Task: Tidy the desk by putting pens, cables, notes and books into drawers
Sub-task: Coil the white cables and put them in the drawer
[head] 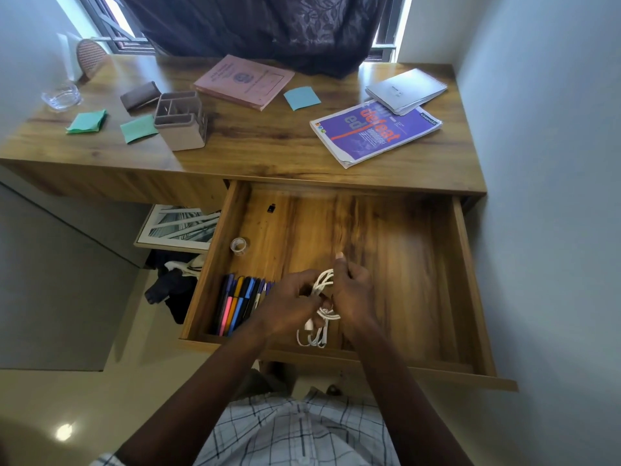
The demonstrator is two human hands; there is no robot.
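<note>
Over the open wooden drawer (467, 270), my left hand (285, 307) and my right hand (353, 290) both grip a bundle of white cable (322, 284), whose loose loops hang near the drawer's front. Several coloured pens (235, 304) lie in the drawer's front left corner. On the desk (262, 146) lie a pink book (243, 80), a purple book (374, 131), a grey spiral notebook (406, 89), two green sticky notes (87, 122) (138, 128) and a blue note (301, 97).
An empty beige pen holder (179, 121) stands on the desk with a brown wallet (139, 95) and a glass dish (61, 95) behind it. In the drawer sit a tape roll (239, 245) and a small black piece (271, 208). A framed picture (178, 227) and dark cloth (168, 287) lie under the desk.
</note>
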